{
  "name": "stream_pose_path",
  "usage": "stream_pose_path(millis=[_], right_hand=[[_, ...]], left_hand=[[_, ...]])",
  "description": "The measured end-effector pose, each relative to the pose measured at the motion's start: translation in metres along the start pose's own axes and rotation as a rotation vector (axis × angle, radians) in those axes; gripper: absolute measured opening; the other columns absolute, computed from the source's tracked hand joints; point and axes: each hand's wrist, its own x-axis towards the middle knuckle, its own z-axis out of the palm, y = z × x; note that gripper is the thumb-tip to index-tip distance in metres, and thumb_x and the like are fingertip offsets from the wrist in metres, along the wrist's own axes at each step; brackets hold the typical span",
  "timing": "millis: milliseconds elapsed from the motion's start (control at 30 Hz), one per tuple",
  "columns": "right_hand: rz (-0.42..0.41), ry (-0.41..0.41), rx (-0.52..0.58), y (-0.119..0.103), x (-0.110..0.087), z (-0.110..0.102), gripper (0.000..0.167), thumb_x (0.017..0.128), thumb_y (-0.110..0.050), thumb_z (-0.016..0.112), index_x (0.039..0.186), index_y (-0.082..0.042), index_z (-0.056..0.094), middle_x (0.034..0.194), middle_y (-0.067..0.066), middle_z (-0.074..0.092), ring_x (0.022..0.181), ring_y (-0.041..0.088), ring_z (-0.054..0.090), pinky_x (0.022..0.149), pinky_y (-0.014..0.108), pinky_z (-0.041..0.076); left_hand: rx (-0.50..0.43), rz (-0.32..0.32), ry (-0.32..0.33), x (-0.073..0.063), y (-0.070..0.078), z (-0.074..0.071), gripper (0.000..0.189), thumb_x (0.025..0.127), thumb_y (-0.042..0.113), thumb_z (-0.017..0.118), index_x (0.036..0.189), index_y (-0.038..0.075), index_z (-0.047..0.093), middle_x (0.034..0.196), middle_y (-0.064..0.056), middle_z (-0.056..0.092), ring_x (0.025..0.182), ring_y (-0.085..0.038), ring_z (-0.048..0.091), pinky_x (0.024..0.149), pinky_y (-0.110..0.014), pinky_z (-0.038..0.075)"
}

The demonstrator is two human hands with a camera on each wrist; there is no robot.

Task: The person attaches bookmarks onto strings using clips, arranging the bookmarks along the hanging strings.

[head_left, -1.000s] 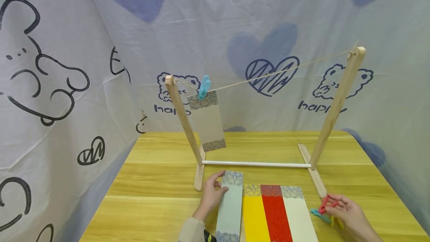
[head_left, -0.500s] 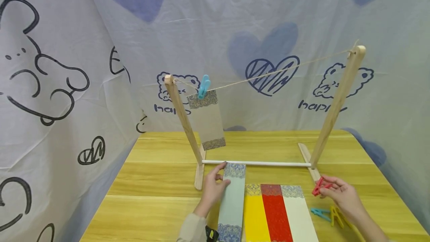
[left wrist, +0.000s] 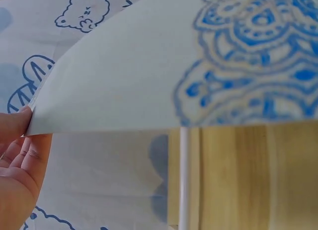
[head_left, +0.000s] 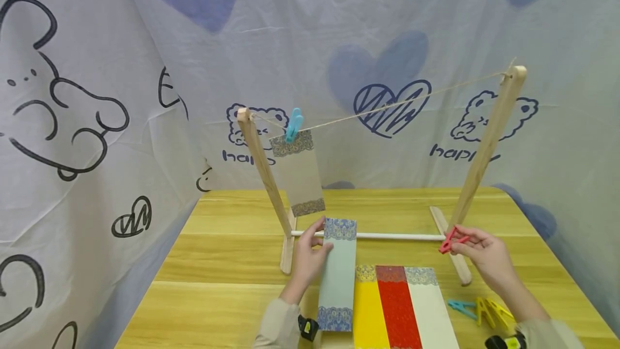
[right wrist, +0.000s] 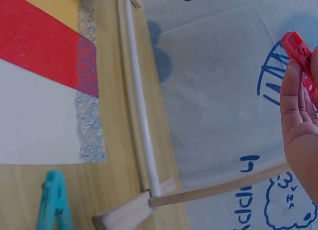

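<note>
My left hand (head_left: pixel 310 257) pinches the left edge of a pale green paper strip (head_left: pixel 338 273) with blue lace-patterned ends, raised off the table and bowed in the left wrist view. A red clothespin (head_left: pixel 452 241) is pinched in my right hand (head_left: pixel 486 255), near the foot of the right post. Ahead stands a wooden frame (head_left: pixel 488 144) with a string (head_left: pixel 387 106) tied between its posts. From the string's left part hangs a cream strip (head_left: pixel 300 176), clipped by a light blue clothespin (head_left: pixel 294 125).
Yellow (head_left: pixel 370 306), red (head_left: pixel 398 306) and white (head_left: pixel 431 306) strips lie side by side on the wooden table (head_left: pixel 213 263). A blue clothespin (head_left: pixel 462 307) and yellow clothespins (head_left: pixel 484 311) lie to their right. A white rod (head_left: pixel 387 236) joins the frame's feet.
My left hand has lifted the pale green strip up and forward. My right hand has raised the red clothespin off the table, away from the other clothespins, toward the right post.
</note>
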Motion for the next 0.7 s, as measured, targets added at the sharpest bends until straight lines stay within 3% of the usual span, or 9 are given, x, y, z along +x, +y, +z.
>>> stream_pose_path(millis=[33,167,267,367,400,500,600,633,700], right_hand=[[0.023,0.025,-0.027,0.017,0.006,-0.009,0.038,0.08,0.002,0.063,0.117,0.004,0.054,0.097,0.009,0.064,0.079,0.021,0.063,0.065,0.031,0.052],[-0.029,0.004,0.043,-0.001,0.01,0.006,0.037,0.08,0.008,0.06,0.112,-0.01,0.061,0.097,0.005,0.064,0.078,0.017,0.063,0.064,0.028,0.052],[-0.037,-0.004,0.053,-0.075,0.001,0.05,0.034,0.078,0.01,0.06,0.101,-0.014,0.065,0.09,-0.003,0.065,0.073,0.009,0.062,0.062,0.021,0.052],[-0.082,-0.022,0.038,-0.079,0.008,0.055,0.029,0.077,0.004,0.065,0.103,-0.007,0.063,0.09,-0.002,0.064,0.069,0.009,0.06,0.057,0.021,0.051],[-0.105,-0.053,0.083,-0.058,0.017,0.045,0.029,0.077,0.001,0.067,0.104,-0.005,0.063,0.091,0.0,0.064,0.068,0.01,0.059,0.056,0.021,0.05],[-0.122,-0.068,0.101,-0.063,0.025,0.05,0.031,0.075,-0.002,0.07,0.106,-0.005,0.061,0.091,0.0,0.063,0.064,0.01,0.057,0.051,0.021,0.049],[-0.136,-0.088,0.166,-0.074,0.031,0.059,0.031,0.076,0.003,0.067,0.105,-0.004,0.061,0.09,0.003,0.063,0.064,0.012,0.059,0.051,0.023,0.051],[-0.132,-0.069,0.135,-0.1,0.026,0.075,0.031,0.076,0.006,0.066,0.105,-0.004,0.061,0.089,0.003,0.063,0.063,0.013,0.06,0.052,0.024,0.052],[-0.139,-0.086,0.181,-0.109,0.03,0.081,0.032,0.077,0.011,0.062,0.103,-0.006,0.062,0.09,0.004,0.063,0.066,0.014,0.062,0.055,0.026,0.053]], left_hand=[[0.003,-0.004,0.003,0.001,0.006,-0.001,0.05,0.071,-0.019,0.06,0.119,-0.014,0.047,0.104,-0.028,0.055,0.068,-0.034,0.056,0.052,-0.021,0.049],[-0.01,-0.004,0.003,0.006,0.016,-0.002,0.051,0.073,-0.018,0.059,0.121,-0.013,0.046,0.106,-0.027,0.054,0.069,-0.035,0.056,0.053,-0.021,0.049],[-0.012,0.023,0.004,0.01,0.018,-0.003,0.051,0.074,-0.016,0.059,0.123,-0.011,0.045,0.107,-0.025,0.054,0.068,-0.033,0.056,0.052,-0.019,0.048],[-0.021,0.046,0.002,0.013,0.02,-0.003,0.052,0.075,-0.016,0.059,0.124,-0.01,0.045,0.108,-0.025,0.053,0.068,-0.033,0.057,0.053,-0.022,0.05],[-0.027,0.046,0.001,0.014,0.022,-0.003,0.051,0.075,-0.015,0.059,0.124,-0.01,0.045,0.109,-0.025,0.053,0.069,-0.033,0.057,0.055,-0.024,0.051],[-0.045,0.046,0.0,0.017,0.026,-0.003,0.051,0.076,-0.015,0.059,0.125,-0.01,0.044,0.111,-0.025,0.053,0.07,-0.033,0.058,0.057,-0.03,0.053],[-0.058,0.054,0.008,0.021,0.03,-0.004,0.051,0.075,-0.016,0.058,0.124,-0.011,0.044,0.111,-0.026,0.052,0.072,-0.034,0.058,0.058,-0.031,0.053],[-0.061,0.059,0.01,0.022,0.03,-0.004,0.051,0.075,-0.016,0.058,0.124,-0.011,0.044,0.11,-0.026,0.052,0.072,-0.034,0.058,0.057,-0.031,0.053],[-0.072,0.068,0.017,0.024,0.032,-0.004,0.052,0.075,-0.017,0.058,0.124,-0.011,0.043,0.109,-0.027,0.052,0.073,-0.035,0.058,0.058,-0.032,0.053]])
